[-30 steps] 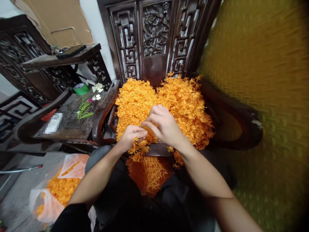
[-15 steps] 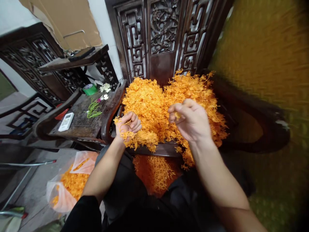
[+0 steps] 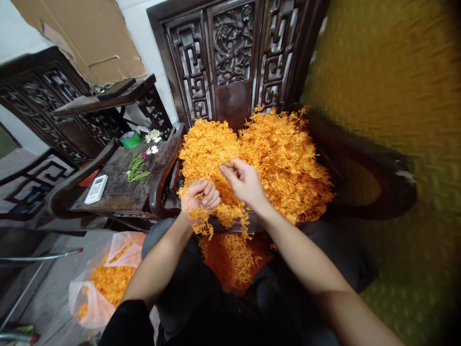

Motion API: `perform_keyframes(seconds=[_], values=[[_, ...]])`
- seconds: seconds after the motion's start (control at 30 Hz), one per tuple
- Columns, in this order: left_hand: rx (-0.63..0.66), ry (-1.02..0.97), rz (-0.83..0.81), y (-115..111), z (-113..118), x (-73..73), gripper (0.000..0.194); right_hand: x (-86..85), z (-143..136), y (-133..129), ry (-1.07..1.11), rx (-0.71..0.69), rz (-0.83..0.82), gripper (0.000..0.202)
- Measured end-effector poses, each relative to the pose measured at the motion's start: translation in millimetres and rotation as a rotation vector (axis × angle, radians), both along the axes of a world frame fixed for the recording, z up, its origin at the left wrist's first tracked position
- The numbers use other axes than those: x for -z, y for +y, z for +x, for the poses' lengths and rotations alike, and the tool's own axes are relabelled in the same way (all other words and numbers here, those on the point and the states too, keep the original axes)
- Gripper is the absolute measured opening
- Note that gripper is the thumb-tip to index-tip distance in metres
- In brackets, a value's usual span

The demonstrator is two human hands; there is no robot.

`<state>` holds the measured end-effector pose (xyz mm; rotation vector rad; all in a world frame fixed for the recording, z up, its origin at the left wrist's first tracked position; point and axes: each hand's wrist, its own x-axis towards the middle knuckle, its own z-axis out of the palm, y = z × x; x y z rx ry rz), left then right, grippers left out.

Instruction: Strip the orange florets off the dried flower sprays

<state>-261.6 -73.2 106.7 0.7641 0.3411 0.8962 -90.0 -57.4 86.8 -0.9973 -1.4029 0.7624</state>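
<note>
Fluffy orange sprigs, branching like small artificial flowers, lie in two big heaps on the chair seat: a left heap (image 3: 209, 144) and a right heap (image 3: 288, 163). My left hand (image 3: 201, 194) is closed in a fist in front of the left heap. Orange sprigs (image 3: 201, 223) stick out above and hang below its fingers. Just right of it, my right hand (image 3: 245, 182) hovers over the left heap, thumb and fingertips pinched together. Whatever sits between those fingertips cannot be made out against the orange behind.
A dark carved chair back (image 3: 234, 101) rises behind the heaps. At left, a wooden seat (image 3: 118, 166) bears a white remote control (image 3: 96, 189), green tape (image 3: 130, 139), green stems (image 3: 137, 168) and white flowers (image 3: 153, 136). On the floor, a plastic bag (image 3: 86, 300) holds more orange pieces.
My right hand has moved left and slightly down, from the right heap to beside my left hand. My left hand, still closed on sprigs, has shifted slightly right and down.
</note>
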Motion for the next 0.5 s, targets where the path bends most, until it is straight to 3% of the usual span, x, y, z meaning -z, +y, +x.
perform_keyframes(seconds=[0.07,0.13,0.17,0.23,0.33,0.43,0.5], values=[[0.025,0.02,0.063,0.8,-5.0,0.3,0.035,14.7,24.9,19.2,-0.25,0.307,0.19,0.023],[0.037,0.045,0.116,2.9,-11.6,-0.3,0.039,25.8,53.6,36.9,-0.247,0.566,0.1,0.02],[0.036,0.062,0.137,4.2,-14.5,-0.8,0.04,27.8,66.2,42.7,-0.185,0.615,0.036,0.02],[0.043,0.126,0.156,6.5,-18.2,-1.4,0.038,22.6,82.1,44.2,0.03,0.5,-0.042,0.016],[0.06,0.258,0.153,7.8,-18.2,-1.1,0.035,-4.1,80.0,22.8,0.273,0.226,-0.002,0.013],[0.06,0.382,0.167,6.3,-16.2,-0.3,0.038,-35.1,61.6,-8.8,0.229,0.099,0.052,0.019],[0.065,0.462,0.175,4.6,-15.4,-0.9,0.039,-49.4,50.0,-25.4,0.038,-0.002,0.079,0.027]])
